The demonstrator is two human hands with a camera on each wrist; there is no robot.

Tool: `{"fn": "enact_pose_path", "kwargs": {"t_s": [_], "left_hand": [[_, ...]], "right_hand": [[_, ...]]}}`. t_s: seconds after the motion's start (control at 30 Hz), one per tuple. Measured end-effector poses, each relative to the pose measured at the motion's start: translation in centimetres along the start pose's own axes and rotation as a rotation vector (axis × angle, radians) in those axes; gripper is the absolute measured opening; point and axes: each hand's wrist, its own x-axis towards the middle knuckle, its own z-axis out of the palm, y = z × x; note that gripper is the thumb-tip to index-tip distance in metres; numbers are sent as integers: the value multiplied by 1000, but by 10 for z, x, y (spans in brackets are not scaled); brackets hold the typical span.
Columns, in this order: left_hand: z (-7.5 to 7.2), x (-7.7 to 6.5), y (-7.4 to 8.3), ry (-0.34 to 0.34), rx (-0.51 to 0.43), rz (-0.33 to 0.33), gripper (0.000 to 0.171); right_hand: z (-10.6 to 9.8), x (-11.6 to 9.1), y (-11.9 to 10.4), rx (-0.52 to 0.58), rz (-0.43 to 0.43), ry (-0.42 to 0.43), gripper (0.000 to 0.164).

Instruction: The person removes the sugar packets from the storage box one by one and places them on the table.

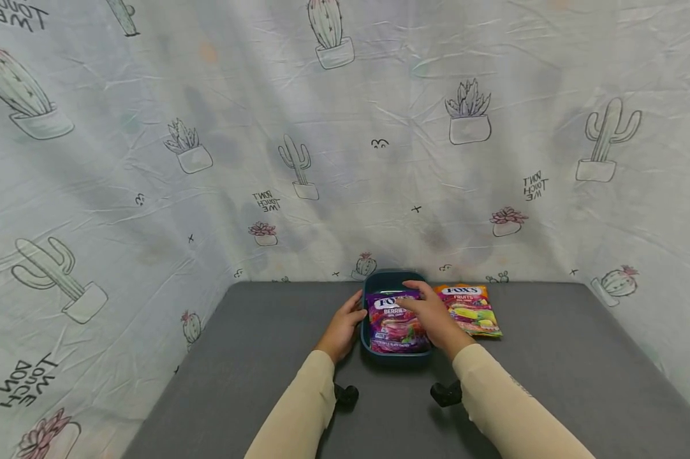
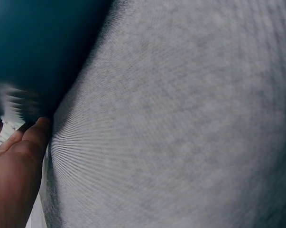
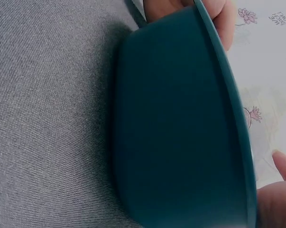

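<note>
Right grip [image 1: 433, 313] spreads over the purple packet [image 1: 392, 328].

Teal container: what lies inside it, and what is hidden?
Inside the teal container lies a purple Fox's Berries packet, its upper right partly covered by the right grip. Anything beneath the packet cannot be seen.

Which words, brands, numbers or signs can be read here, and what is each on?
"FO…", remaining letters partly behind the right hand: purple packet
"BERRIES": purple packet
"FOX'S": orange-yellow packet
"FRUITS": orange-yellow packet
"DON'T TOUCH ME", reversed, repeated: printed backdrop
The packets' smaller print is too small to read; no numbers are readable.
</note>
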Motion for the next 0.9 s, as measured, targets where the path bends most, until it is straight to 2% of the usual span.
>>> {"fn": "enact_pose_path", "kwargs": {"t_s": [0.2,0.3,0.43,0.53,0.9], "left_hand": [[-2,-2,0,-9,-4,-3,63],[-3,-4,0,-21,-13,10,63],[-4,-6,1,-32,-20,17,65],[-5,-8,1,-41,-26,14,66],[-7,-14,2,-60,-42,7,63]], "right_hand": [[0,-2,0,41,30,27,58],[0,-3,0,50,31,-15,58],[1,-5,1,-3,6,-102,60],[3,-6,1,-45,-7,-130,63],[9,-14,-1,-124,36,-111,67]]}}
